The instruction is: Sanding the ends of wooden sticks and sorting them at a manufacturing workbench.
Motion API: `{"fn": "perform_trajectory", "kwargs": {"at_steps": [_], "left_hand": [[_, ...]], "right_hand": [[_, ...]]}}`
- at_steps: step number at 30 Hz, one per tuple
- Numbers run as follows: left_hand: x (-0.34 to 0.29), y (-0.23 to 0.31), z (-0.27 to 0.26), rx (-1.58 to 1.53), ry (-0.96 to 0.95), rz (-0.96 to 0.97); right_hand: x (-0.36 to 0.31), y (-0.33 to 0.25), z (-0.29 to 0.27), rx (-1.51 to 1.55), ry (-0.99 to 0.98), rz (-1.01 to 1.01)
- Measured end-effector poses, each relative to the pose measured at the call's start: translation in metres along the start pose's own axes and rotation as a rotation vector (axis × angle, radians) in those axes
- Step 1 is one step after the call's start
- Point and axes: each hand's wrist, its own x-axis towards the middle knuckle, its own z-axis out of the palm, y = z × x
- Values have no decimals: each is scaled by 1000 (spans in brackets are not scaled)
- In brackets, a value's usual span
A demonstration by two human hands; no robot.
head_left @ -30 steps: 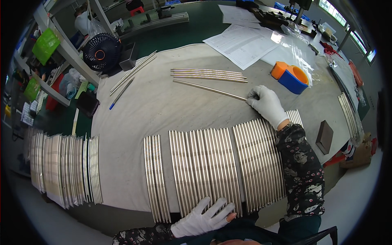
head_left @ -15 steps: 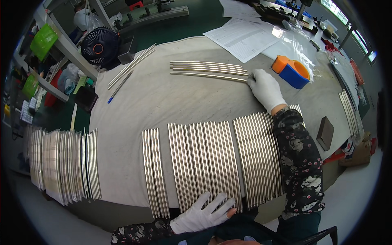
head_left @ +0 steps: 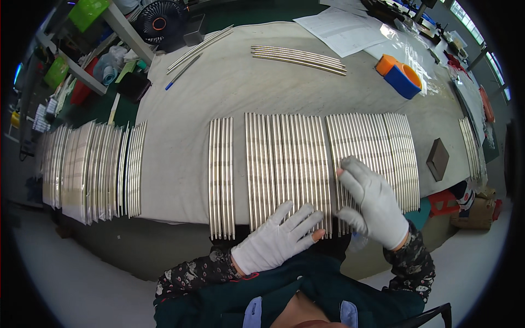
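Thin silvery metal rods lie side by side across the table. My left hand (head_left: 279,239) rests with spread fingers on the near ends of the middle group of rods (head_left: 287,158). Gloved in white like the left, with a bare fingertip showing, my right hand (head_left: 378,206) is over the left part of the right group of rods (head_left: 374,142). Its fingers are apart and nothing shows in them; whether they touch the rods I cannot tell. A narrow group of rods (head_left: 221,175) lies left of the middle group. Several rods (head_left: 298,57) lie crosswise farther back.
Bundles of rods in clear wrap (head_left: 82,169) sit at the left edge. A pen (head_left: 184,71) and more rods (head_left: 199,49) lie back left. Right are an orange-and-blue tape dispenser (head_left: 402,77), a dark block (head_left: 437,159) and paper sheets (head_left: 342,30) farther back. A fan (head_left: 159,23) stands back left.
My right hand has left the crosswise rods at the back and come toward me, over the right group. Those back rods now lie closer together. My left hand stays on the middle group's near ends.
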Motion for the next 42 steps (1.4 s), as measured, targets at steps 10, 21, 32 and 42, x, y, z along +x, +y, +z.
{"fn": "perform_trajectory", "kwargs": {"at_steps": [10, 21, 32, 42], "left_hand": [[-39, -6, -38, -29, -110, -251], [-84, -20, -33, 22, -104, -371], [-109, -27, -27, 21, 27, -416], [-118, -31, -25, 31, 71, -450]], "right_hand": [[-25, -76, 46, -13, -153, 16], [-1, -97, 54, -49, -201, -74], [17, -109, 62, -109, -263, -103], [31, -119, 69, -87, -237, -147]]}}
